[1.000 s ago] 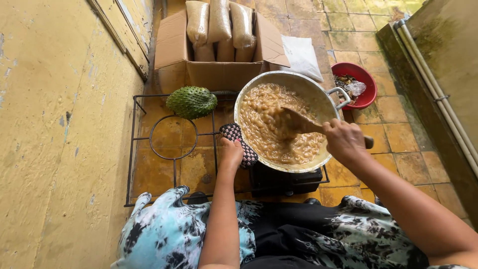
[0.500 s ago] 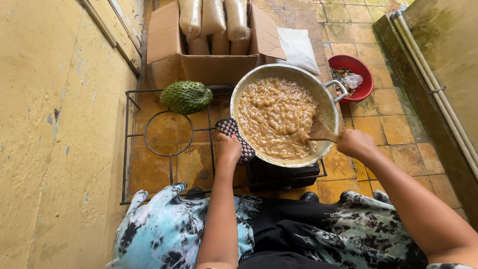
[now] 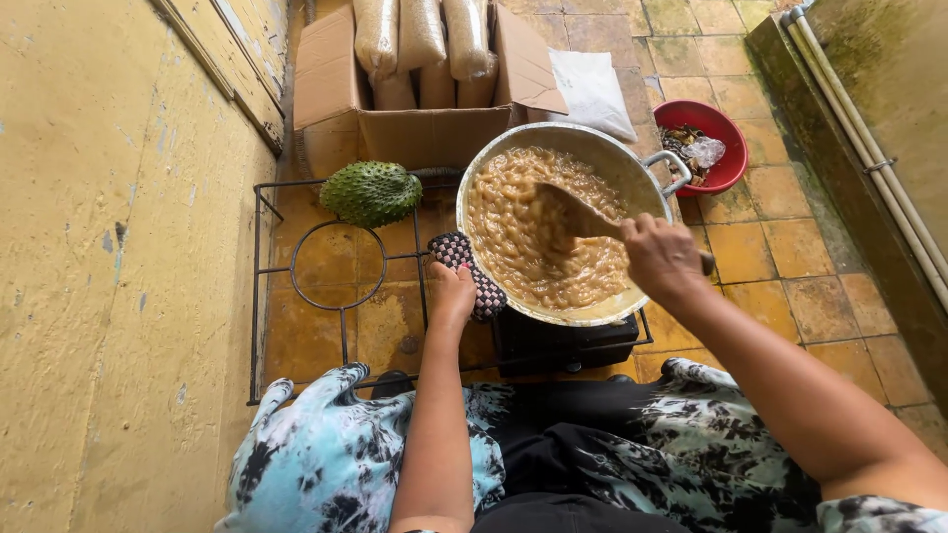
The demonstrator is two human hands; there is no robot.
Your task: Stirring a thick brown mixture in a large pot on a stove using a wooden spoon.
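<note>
Two hands busy: your right hand was closed round the wooden spoon in the pan of brown mash, on a burner; left hand pinched, probably, the checkered potholder at its rim. Steady the pan firmly, scrape bottom.

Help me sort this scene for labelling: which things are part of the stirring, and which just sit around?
In use: right hand gripping wooden spoon; metal pan of brown mixture; left hand pressing checkered cloth against the pan; burner.

Lying about: spiky green fruit; cardboard box of sacks; red bowl; wire rack.
</note>
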